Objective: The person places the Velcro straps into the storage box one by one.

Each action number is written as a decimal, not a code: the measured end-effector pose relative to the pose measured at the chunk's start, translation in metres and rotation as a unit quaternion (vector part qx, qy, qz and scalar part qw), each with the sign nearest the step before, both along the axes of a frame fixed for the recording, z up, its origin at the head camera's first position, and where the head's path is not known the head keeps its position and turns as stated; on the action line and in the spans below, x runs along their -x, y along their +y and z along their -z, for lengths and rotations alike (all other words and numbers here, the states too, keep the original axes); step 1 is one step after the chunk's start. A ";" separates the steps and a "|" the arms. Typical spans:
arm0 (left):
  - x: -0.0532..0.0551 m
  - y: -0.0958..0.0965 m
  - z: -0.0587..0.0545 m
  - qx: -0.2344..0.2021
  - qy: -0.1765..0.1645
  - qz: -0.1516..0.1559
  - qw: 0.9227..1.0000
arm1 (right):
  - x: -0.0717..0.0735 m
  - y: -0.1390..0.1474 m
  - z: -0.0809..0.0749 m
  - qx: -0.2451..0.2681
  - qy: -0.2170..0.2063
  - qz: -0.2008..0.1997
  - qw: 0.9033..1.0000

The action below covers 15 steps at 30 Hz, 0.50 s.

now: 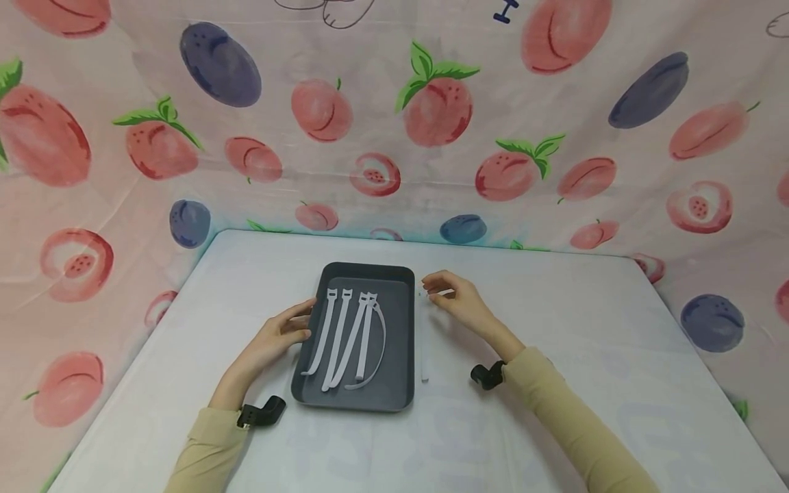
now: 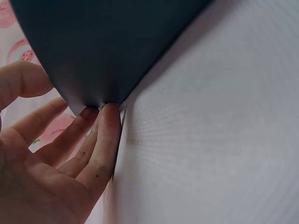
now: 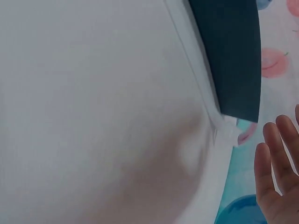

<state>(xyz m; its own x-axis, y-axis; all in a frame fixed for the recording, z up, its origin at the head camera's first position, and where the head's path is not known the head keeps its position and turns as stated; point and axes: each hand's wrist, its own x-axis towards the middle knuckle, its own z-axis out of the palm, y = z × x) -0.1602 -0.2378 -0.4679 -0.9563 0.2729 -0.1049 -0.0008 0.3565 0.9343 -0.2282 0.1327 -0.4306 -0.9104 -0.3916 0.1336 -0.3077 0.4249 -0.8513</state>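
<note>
A dark grey rectangular tray lies on the table with several white cable straps in it, each with a slotted head at the far end. One of these straps bends in an arc on the right. My left hand is at the tray's left side; its fingertips touch the outer wall in the left wrist view. Outside the tray, along its right side, another white strap lies on the table. Over that strap's far end is my right hand, fingers loosely bent and apart from the strap's head.
A white cloth covers the table. Behind and at the sides hangs a pink curtain printed with peaches and dark blue fruit. Black wrist cameras sit on the left wrist and the right wrist.
</note>
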 end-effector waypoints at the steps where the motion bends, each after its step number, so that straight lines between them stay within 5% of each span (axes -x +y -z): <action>1: 0.000 0.000 0.000 0.000 0.000 0.000 1.000 | 0.001 0.001 0.000 -0.003 0.002 0.002 1.000; 15: -0.001 0.000 0.000 -0.003 0.001 0.001 1.000 | 0.013 0.010 0.014 0.000 0.030 0.005 1.000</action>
<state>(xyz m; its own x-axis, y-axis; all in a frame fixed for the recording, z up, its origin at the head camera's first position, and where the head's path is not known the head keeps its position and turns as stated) -0.1592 -0.2379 -0.4675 -0.9559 0.2755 -0.1014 0.0018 0.3509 0.9364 -0.2415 0.1428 -0.4444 -0.9044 -0.3833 0.1875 -0.3541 0.4287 -0.8312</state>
